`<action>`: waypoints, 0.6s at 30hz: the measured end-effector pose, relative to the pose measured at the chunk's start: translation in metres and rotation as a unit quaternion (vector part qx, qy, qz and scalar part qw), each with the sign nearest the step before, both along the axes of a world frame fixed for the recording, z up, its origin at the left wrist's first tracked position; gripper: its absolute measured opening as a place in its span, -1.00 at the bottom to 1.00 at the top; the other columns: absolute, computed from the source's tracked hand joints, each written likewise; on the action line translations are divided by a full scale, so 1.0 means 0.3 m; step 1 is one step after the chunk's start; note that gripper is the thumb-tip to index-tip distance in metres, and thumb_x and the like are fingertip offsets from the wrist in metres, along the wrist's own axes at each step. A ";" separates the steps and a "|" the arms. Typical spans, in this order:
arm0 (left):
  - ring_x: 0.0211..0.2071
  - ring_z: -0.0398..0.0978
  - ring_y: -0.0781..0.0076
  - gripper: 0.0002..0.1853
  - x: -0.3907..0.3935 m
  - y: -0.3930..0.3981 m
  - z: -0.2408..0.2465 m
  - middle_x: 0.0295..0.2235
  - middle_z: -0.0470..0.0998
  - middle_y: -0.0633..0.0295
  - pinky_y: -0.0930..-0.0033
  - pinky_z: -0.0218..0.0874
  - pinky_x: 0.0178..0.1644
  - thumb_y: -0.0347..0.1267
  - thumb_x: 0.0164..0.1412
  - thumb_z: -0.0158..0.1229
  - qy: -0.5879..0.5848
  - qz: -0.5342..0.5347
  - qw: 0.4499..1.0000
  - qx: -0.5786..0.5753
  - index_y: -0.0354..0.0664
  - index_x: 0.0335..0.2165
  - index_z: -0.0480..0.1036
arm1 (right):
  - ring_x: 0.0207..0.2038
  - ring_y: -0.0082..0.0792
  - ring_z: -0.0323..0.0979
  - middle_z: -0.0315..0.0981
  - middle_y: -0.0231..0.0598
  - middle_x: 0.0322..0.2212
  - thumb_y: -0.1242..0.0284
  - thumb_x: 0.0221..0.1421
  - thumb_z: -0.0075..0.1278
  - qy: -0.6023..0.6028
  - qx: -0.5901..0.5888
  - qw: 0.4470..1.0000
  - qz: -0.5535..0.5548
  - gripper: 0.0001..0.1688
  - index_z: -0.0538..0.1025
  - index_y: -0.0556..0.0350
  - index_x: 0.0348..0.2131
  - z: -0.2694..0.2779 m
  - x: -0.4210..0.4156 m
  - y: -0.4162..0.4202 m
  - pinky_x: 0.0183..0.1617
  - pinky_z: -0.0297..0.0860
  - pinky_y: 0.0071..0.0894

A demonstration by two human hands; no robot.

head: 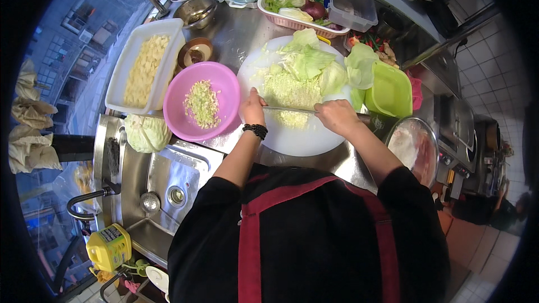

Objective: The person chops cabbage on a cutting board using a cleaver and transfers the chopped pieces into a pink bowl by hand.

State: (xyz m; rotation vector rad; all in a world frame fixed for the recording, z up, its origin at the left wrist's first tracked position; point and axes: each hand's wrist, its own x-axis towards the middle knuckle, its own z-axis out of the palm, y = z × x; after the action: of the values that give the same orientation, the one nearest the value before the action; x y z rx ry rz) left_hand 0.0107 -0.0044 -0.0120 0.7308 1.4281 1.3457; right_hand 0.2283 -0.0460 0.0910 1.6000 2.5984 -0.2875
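A white round cutting board (pixel 290 145) lies before me, with finely chopped cabbage (pixel 290 90) across its middle and larger cabbage leaves (pixel 309 61) behind. A knife (pixel 290 110) lies across the chopped pile, its blade seen nearly edge-on. My right hand (pixel 337 115) grips it at the right side. My left hand (pixel 253 107), with a dark beaded bracelet at the wrist, touches the blade's left end; whether the fingers pinch it is not clear. Left of the board stands a pink bowl (pixel 177 109) holding chopped cabbage.
A whole cabbage (pixel 147 132) sits at the rim of the steel sink (pixel 145 164). Beyond stand a white tub (pixel 120 67) of pale pieces, a metal bowl (pixel 206 2) and a vegetable basket (pixel 286 21). A green basin (pixel 389 88) is at right. Another person (pixel 507 210) is at far right.
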 end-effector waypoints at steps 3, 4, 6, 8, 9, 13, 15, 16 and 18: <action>-0.65 0.24 0.45 -0.41 0.029 -0.013 0.023 -0.78 0.30 0.27 0.42 0.06 -0.43 -0.07 0.17 -0.16 0.125 -0.056 0.990 -0.011 -0.24 -0.82 0.24 | -0.47 -0.09 0.44 0.45 -0.11 -0.58 0.35 -0.02 -0.09 0.034 -0.008 0.999 -0.025 -0.82 0.47 0.07 -0.45 -0.079 0.028 -0.029 -0.39 0.33 -0.15; -0.66 0.24 0.43 -0.42 0.025 0.006 0.056 -0.78 0.30 0.24 0.39 0.07 -0.44 -0.07 0.16 -0.16 0.145 -0.050 0.988 -0.004 -0.27 -0.81 0.25 | -0.47 -0.09 0.44 0.45 -0.11 -0.58 0.35 -0.01 -0.08 0.026 -0.011 0.999 -0.021 -0.81 0.47 0.08 -0.45 -0.065 0.024 -0.032 -0.39 0.33 -0.14; -0.64 0.27 0.43 -0.45 0.004 -0.010 0.051 -0.76 0.32 0.24 0.43 0.09 -0.42 -0.08 0.15 -0.11 0.084 -0.050 0.995 -0.029 -0.25 -0.79 0.27 | -0.47 -0.09 0.44 0.45 -0.12 -0.58 0.33 -0.01 -0.08 0.011 -0.013 1.000 -0.016 -0.79 0.46 0.09 -0.46 -0.016 0.014 -0.029 -0.39 0.32 -0.13; -0.62 0.27 0.44 -0.47 0.009 -0.019 0.055 -0.73 0.34 0.23 0.45 0.09 -0.40 -0.10 0.15 -0.09 0.045 -0.047 0.997 -0.037 -0.24 -0.78 0.28 | -0.46 -0.09 0.44 0.45 -0.12 -0.58 0.33 -0.01 -0.08 0.015 -0.015 0.999 -0.025 -0.79 0.46 0.10 -0.45 -0.073 0.029 -0.026 -0.39 0.32 -0.14; -0.63 0.25 0.44 -0.46 0.016 -0.022 0.042 -0.75 0.32 0.24 0.44 0.08 -0.42 -0.08 0.15 -0.11 0.071 -0.049 0.996 -0.028 -0.25 -0.78 0.27 | -0.46 -0.09 0.44 0.45 -0.12 -0.58 0.33 -0.01 -0.08 0.014 -0.018 0.999 -0.027 -0.78 0.46 0.11 -0.45 -0.080 0.028 -0.027 -0.39 0.32 -0.14; -0.65 0.22 0.46 -0.44 0.011 -0.040 0.030 -0.76 0.29 0.24 0.43 0.07 -0.44 -0.10 0.18 -0.14 0.041 -0.034 0.999 -0.004 -0.27 -0.78 0.28 | -0.46 -0.10 0.44 0.44 -0.12 -0.59 0.33 -0.01 -0.07 0.005 -0.015 1.000 -0.014 -0.78 0.44 0.12 -0.46 -0.032 0.018 -0.030 -0.39 0.33 -0.16; -0.64 0.24 0.48 -0.47 -0.012 -0.037 0.060 -0.75 0.31 0.24 0.46 0.09 -0.42 -0.14 0.19 -0.12 -0.039 -0.012 0.999 0.008 -0.28 -0.76 0.30 | -0.47 -0.11 0.44 0.44 -0.12 -0.59 0.33 -0.01 -0.07 -0.012 -0.006 1.000 0.002 -0.79 0.44 0.11 -0.46 0.056 -0.012 -0.041 -0.39 0.33 -0.17; -0.62 0.26 0.49 -0.48 -0.020 -0.049 0.058 -0.74 0.31 0.25 0.47 0.10 -0.41 -0.16 0.20 -0.12 -0.072 -0.013 0.997 0.006 -0.27 -0.76 0.31 | -0.47 -0.11 0.44 0.44 -0.13 -0.59 0.33 -0.01 -0.07 -0.007 -0.008 1.000 0.009 -0.79 0.44 0.11 -0.46 0.037 -0.010 -0.049 -0.39 0.33 -0.16; -0.61 0.26 0.49 -0.48 -0.013 -0.096 0.018 -0.73 0.31 0.27 0.47 0.09 -0.40 -0.15 0.20 -0.12 -0.006 -0.036 0.999 0.026 -0.25 -0.76 0.29 | -0.47 -0.12 0.44 0.44 -0.13 -0.59 0.33 -0.01 -0.07 0.002 -0.011 1.000 0.022 -0.79 0.44 0.10 -0.47 -0.028 0.007 -0.059 -0.40 0.33 -0.16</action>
State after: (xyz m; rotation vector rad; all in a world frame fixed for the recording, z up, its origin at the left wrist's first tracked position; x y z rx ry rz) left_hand 0.0069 -0.0332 -0.0068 0.7996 1.3497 1.3327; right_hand 0.2305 -0.0636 0.0827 1.5356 2.6204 -0.3147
